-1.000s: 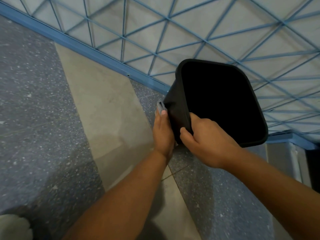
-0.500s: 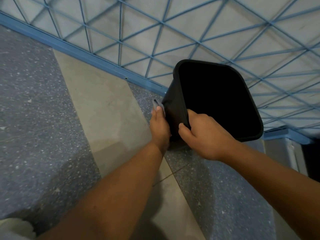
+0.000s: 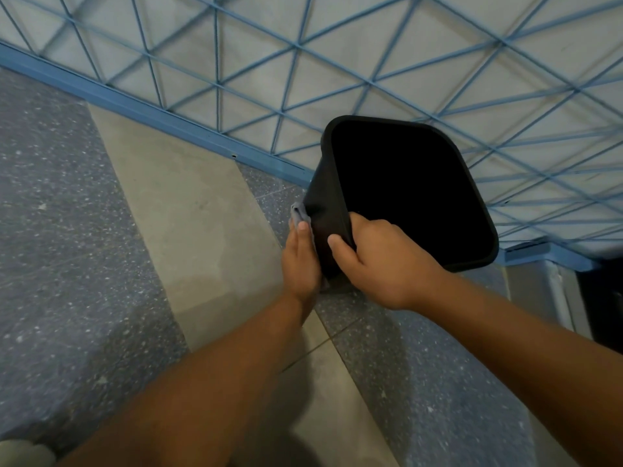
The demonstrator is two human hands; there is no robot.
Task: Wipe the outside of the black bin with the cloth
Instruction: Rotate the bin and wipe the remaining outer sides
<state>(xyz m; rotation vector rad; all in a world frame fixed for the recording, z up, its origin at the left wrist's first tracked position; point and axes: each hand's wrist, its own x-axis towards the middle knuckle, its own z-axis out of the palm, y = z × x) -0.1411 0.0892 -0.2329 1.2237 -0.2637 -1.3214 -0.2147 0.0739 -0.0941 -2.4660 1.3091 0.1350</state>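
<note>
The black plastic bin (image 3: 397, 193), rectangular with rounded corners, is being held tilted above the speckled grey floor (image 3: 67, 264), its mouth facing the camera. The right hand (image 3: 381, 264) is gripping the near rim, thumb outside, fingers hidden inside. The left hand (image 3: 300, 261), fingers straight, is pressing the small grey cloth (image 3: 298, 214) flat against the left outer wall. The bin is probably light and stiff, maybe slippery. Most of the cloth is hidden.

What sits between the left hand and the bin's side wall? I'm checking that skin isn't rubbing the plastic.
In the head view, the grey cloth lies between the left hand and the black bin, pressed flat against its outer wall.
</note>
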